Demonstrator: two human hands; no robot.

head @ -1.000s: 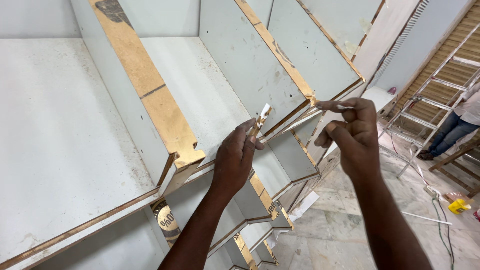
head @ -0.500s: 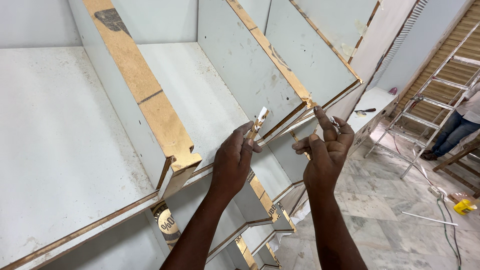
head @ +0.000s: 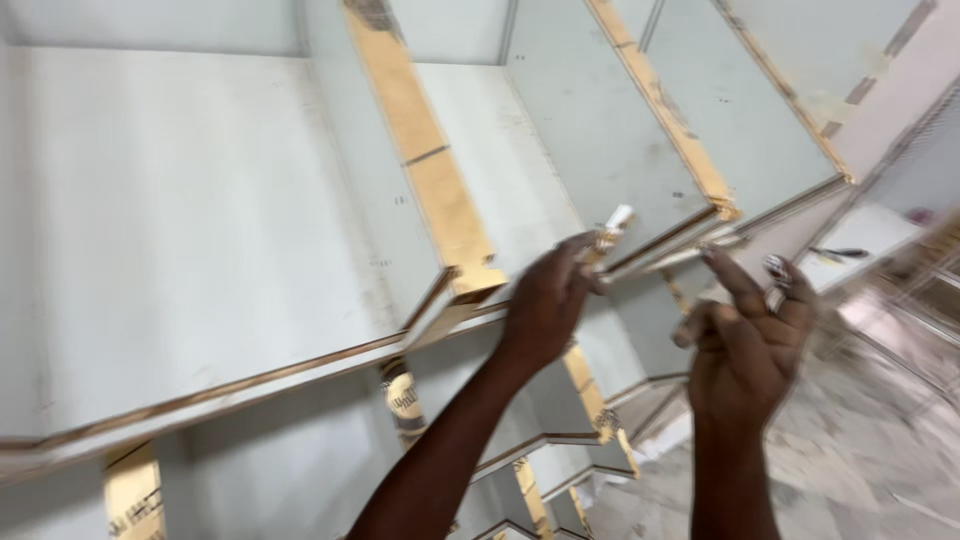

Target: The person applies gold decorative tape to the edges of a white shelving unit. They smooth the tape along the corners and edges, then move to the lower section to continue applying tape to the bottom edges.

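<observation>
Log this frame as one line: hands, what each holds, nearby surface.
left hand: pinches small white-tipped piece | right hand: raised, fingers loose, holding unclear | nearby: white shelf unit

White shelving unit (head: 200, 230) stands above marble floor (head: 860, 470).

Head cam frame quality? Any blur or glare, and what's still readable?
Head view: motion blur throughout, worst at the right edge and floor. Left hand pinches a small pale tube-like object; detail smeared. Right hand has its fingers spread, soft-edged. White laminated cabinet panels evenly lit, with no hard glare.
</observation>
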